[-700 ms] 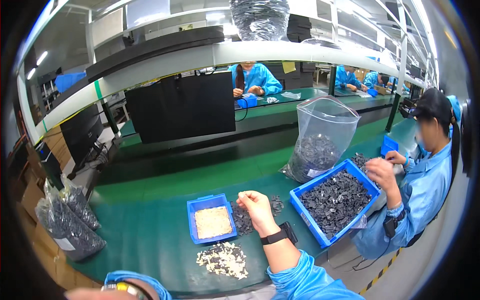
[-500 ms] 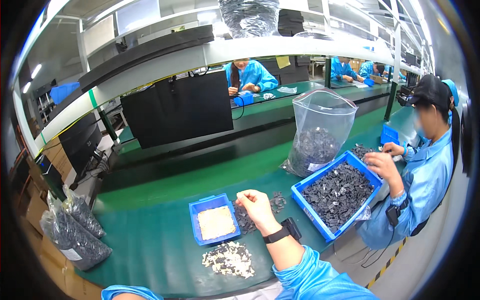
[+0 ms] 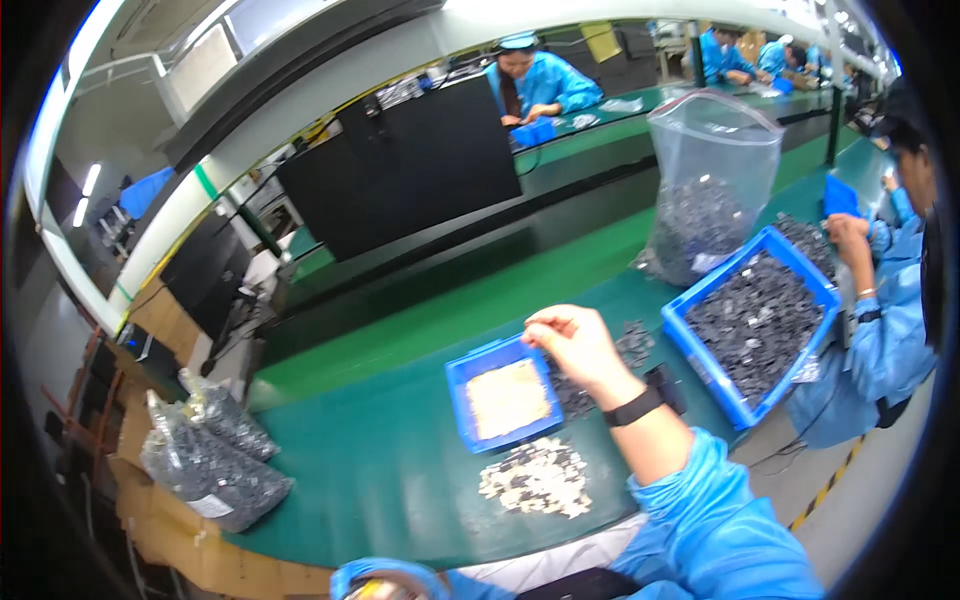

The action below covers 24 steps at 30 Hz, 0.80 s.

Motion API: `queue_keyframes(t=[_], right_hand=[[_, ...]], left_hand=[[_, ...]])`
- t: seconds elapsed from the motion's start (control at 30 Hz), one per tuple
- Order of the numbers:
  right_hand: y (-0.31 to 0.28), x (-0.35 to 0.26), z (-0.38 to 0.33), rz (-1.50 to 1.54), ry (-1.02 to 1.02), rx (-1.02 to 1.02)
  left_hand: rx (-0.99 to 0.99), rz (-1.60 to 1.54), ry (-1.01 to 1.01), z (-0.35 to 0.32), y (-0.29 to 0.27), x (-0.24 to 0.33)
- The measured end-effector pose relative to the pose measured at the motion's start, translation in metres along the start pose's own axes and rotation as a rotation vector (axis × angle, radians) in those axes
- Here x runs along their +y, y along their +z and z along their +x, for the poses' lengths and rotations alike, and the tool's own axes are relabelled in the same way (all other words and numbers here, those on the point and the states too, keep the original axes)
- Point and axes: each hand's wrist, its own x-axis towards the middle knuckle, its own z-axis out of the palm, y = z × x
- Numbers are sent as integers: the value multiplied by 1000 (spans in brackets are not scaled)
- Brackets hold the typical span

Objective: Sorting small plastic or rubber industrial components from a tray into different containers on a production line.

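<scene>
My right hand (image 3: 580,348) hovers over the right rim of a small blue tray (image 3: 462,405), its thumb and fingertips pinched together. Whatever is between them is too small to make out. Inside the tray lies a layer of small pale yellowish pieces (image 3: 508,398). A heap of mixed cream and black bits (image 3: 538,478) rests on the green table (image 3: 350,460) just in front of the tray. Loose dark pieces (image 3: 572,395) are scattered beneath and beyond my right wrist. Of my left arm only the blue sleeve (image 3: 385,572) shows at the lower edge; its hand is outside the picture.
A larger blue bin (image 3: 690,345) full of dark pieces stands to the right, with a clear bag (image 3: 715,190) of dark pieces behind it. Two filled bags (image 3: 215,470) sit at the left edge. A black panel (image 3: 400,165) hangs ahead. Co-workers (image 3: 885,330) sit right and opposite.
The view has swung, so the table things appear farther right and the far bench higher. My right hand stays pinched by the tray. The co-worker on the right has brought their hands together.
</scene>
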Motion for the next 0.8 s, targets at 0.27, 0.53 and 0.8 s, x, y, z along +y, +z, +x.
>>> queue_keyframes(t=[0.27,0.53,0.8], right_hand=[[14,-2,-12,-789,-643,-94],[25,-1,-25,-959,-656,-191],[33,3,-33,-843,-496,-231]], left_hand=[[-536,-142,-1625,-200,13,-32],[-1096,223,-1182,-197,-5,-31],[-762,-123,-1522,-213,-10,-29]])
